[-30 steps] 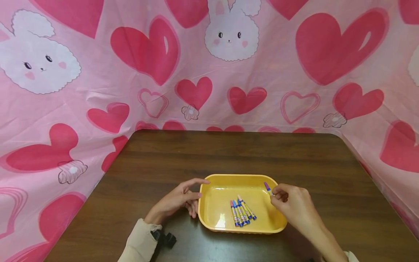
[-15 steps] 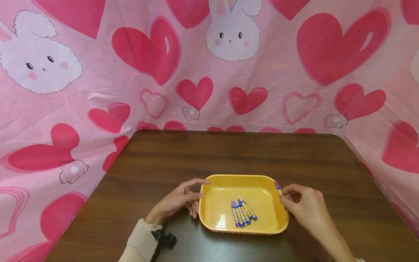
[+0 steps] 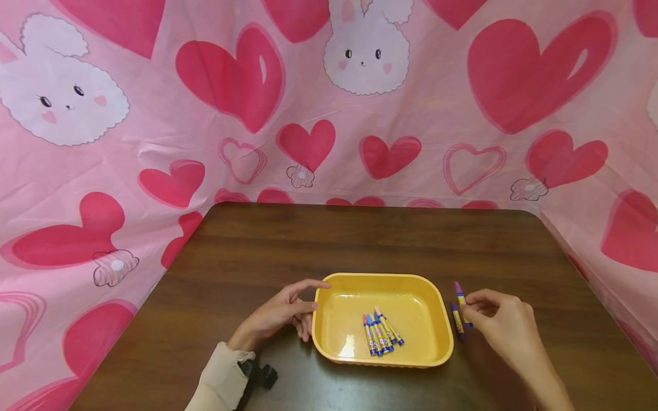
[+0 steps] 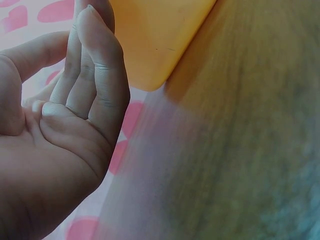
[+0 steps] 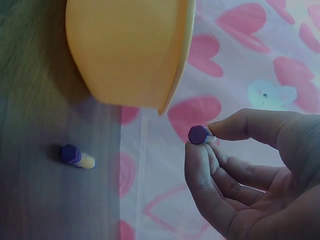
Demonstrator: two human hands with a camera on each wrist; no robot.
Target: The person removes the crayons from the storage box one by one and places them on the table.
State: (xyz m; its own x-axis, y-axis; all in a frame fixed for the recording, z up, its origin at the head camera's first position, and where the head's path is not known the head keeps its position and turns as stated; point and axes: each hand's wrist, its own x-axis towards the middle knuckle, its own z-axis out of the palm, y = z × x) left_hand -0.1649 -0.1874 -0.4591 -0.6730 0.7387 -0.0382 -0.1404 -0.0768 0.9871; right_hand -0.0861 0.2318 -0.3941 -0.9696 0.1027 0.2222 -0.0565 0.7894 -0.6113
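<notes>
To the right of the yellow tray (image 3: 382, 362), my right hand (image 3: 506, 319) pinches a purple crayon (image 3: 460, 294) between thumb and fingertips. Its dark purple end (image 5: 198, 134) faces the camera in the right wrist view. Close beside it, a dark blue-tipped crayon (image 3: 457, 321) with a yellow wrapper lies on the table. Several crayons (image 3: 379, 334) lie loosely side by side inside the tray, with pink, blue and pale tips. My left hand (image 3: 280, 311) rests at the tray's left rim with fingers relaxed, index finger reaching over it.
The dark wooden table (image 3: 360, 240) stretches beyond the tray. A pink cloth (image 3: 319, 103) with hearts and rabbit faces hangs around its back and sides. A black strap device (image 3: 262, 375) sits at my left wrist.
My right hand has carried the purple crayon rightward, from over the tray to beyond its right rim. The crayon lying on the table has come into sight. My left hand stays put.
</notes>
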